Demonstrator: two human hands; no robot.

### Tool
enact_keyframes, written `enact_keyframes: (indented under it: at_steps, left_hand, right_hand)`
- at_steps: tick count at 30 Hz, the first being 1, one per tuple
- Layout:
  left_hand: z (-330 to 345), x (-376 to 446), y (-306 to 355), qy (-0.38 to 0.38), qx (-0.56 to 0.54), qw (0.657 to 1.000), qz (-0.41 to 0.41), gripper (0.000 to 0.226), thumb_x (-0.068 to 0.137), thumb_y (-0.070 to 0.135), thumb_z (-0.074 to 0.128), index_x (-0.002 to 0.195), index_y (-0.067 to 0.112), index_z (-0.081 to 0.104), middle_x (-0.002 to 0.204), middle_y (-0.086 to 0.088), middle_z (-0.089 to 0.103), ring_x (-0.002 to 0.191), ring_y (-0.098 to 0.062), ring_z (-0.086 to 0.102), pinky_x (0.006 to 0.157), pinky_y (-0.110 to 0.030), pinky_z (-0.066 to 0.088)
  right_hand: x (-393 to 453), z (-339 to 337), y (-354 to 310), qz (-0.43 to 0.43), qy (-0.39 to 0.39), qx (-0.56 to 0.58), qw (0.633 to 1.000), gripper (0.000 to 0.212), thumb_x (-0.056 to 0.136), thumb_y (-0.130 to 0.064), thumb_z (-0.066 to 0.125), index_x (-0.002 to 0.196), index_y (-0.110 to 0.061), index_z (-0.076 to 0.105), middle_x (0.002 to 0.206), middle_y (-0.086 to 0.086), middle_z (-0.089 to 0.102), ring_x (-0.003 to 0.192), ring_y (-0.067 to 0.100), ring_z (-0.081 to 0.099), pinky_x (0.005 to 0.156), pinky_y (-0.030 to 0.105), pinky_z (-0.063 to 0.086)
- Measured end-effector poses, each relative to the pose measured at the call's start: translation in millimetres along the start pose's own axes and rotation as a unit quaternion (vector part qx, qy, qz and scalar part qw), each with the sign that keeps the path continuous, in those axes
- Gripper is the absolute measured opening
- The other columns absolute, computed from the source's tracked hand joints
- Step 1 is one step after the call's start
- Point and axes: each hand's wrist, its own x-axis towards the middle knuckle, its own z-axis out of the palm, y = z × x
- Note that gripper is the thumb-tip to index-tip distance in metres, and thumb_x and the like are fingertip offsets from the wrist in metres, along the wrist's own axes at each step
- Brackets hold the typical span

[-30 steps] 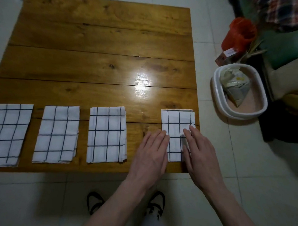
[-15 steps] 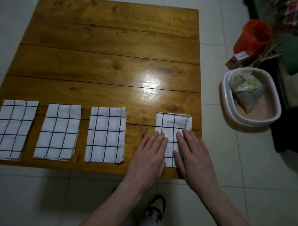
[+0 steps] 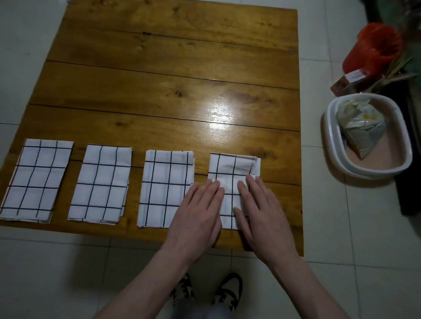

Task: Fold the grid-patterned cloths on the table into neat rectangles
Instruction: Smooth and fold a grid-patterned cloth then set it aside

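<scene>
Several white cloths with a dark grid lie folded in a row along the near edge of the wooden table point(image 3: 160, 62). From the left: the first cloth point(image 3: 35, 179), the second cloth point(image 3: 101, 183), the third cloth point(image 3: 164, 181). The rightmost cloth point(image 3: 233, 169) is a folded rectangle with a slightly wrinkled far end. My left hand point(image 3: 198, 213) lies flat on its left side, fingers straight. My right hand point(image 3: 260, 213) presses flat on its right side, covering that edge.
To the right of the table, on the tiled floor, stands a white oval basin point(image 3: 329, 139) holding a crumpled bag point(image 3: 360, 131). Behind it are a red bag point(image 3: 375, 48) and a small box point(image 3: 350, 78). My feet point(image 3: 207, 290) stand just before the table's near edge.
Both hands have slid the rightmost cloth a little leftward, closer to the third cloth, and stay flat on it. The camera has shifted slightly.
</scene>
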Motion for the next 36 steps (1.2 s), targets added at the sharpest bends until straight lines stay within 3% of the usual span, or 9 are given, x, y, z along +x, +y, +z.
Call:
enact_keyframes:
  at_steps: [9,19,28,32,36]
  left_hand:
    - [2,-10,6,-0.007,0.023,1.000,-0.012,0.067,0.092,0.028,0.069,0.152,0.006,0.048,0.156,-0.015,0.049,0.148,-0.029,0.043,0.124,-0.047,0.031]
    - [10,-1,19,0.004,0.001,1.000,-0.027,0.057,0.098,0.029,0.058,0.150,0.007,0.050,0.154,-0.015,0.051,0.146,-0.029,0.045,0.122,-0.048,0.036]
    - [11,3,32,0.011,-0.010,0.998,-0.059,0.060,0.093,0.027,0.064,0.148,0.008,0.052,0.152,-0.015,0.052,0.145,-0.030,0.046,0.121,-0.047,0.038]
    - [2,3,38,0.026,-0.025,0.996,-0.077,0.057,0.096,0.029,0.058,0.149,0.009,0.051,0.152,-0.013,0.053,0.145,-0.028,0.047,0.120,-0.046,0.039]
    - [-36,-4,37,0.069,-0.070,0.991,-0.090,0.052,0.103,0.034,0.040,0.148,0.011,0.050,0.151,-0.012,0.054,0.144,-0.026,0.048,0.119,-0.046,0.040]
  right_hand:
    - [-14,3,-3,0.010,-0.003,0.022,1.000,0.059,0.109,-0.045,0.039,0.161,-0.020,0.031,0.170,0.005,0.024,0.160,0.019,0.012,0.127,0.044,0.021]
    - [-10,-4,11,0.011,-0.014,0.004,1.000,0.058,0.108,-0.040,0.034,0.161,-0.019,0.031,0.170,0.006,0.024,0.158,0.019,0.021,0.127,0.041,0.017]
    - [-9,-7,10,0.013,-0.010,0.004,1.000,0.058,0.108,-0.038,0.037,0.162,-0.019,0.028,0.172,0.003,0.019,0.159,0.016,0.013,0.129,0.044,0.017]
    - [-8,-24,6,0.008,-0.001,0.007,1.000,0.060,0.108,-0.040,0.037,0.163,-0.020,0.025,0.173,0.001,0.016,0.160,0.014,0.008,0.129,0.041,0.013]
    - [-5,-67,-11,0.008,0.045,0.063,0.997,0.058,0.108,-0.042,0.037,0.161,-0.020,0.031,0.170,0.002,0.024,0.158,0.016,0.019,0.127,0.043,0.020]
